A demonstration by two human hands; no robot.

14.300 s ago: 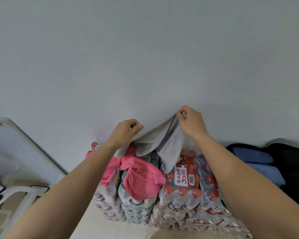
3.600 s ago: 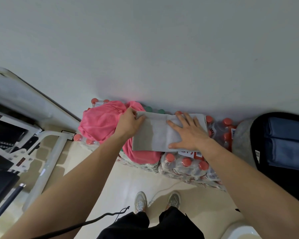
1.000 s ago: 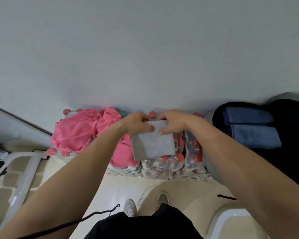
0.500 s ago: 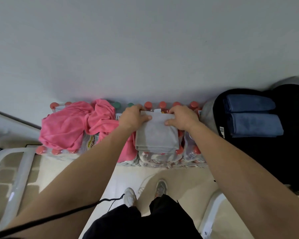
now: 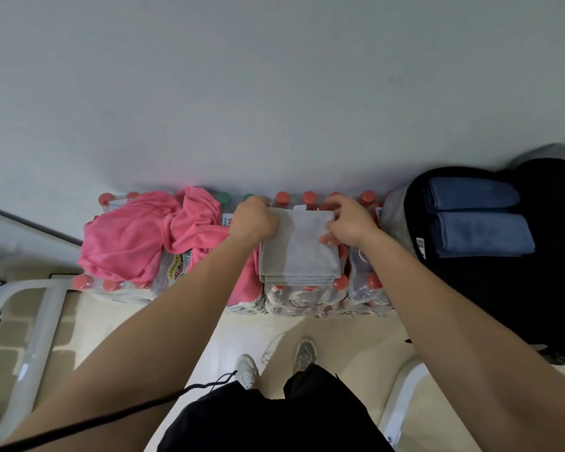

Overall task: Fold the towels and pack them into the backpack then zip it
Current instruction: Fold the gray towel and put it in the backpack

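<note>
Head view. Folded grey towel [image 5: 299, 247] lies flat, centre frame, on shrink-wrapped packs of red-capped water bottles [image 5: 304, 296] stacked against a pale wall. It shows stacked layers at its near edge.

Left grip [image 5: 253, 220] is at the towel's upper-left corner, fingers curled over that corner, holding it. Right grip [image 5: 349, 220] is at the upper-right corner, fingers curled over the far edge and thumb on the towel's right side, pinching it. Both forearms reach in from the bottom of frame.

Crumpled pink towel [image 5: 134, 236] is heaped on the packs, left of centre, touching the left wrist area; part of it hangs down beside the grey towel.

Black backpack [image 5: 490, 288] lies open at right of frame, just beside the bottle packs. Two folded blue towels sit inside it near the top, one [image 5: 470, 195] above the other [image 5: 480, 233], touching.

Lower frame: cream floor, two light sneakers [image 5: 247, 370], black shorts, and a black cord [image 5: 111, 419] running to lower left. A white frame [image 5: 30, 321] stands at lower left.
</note>
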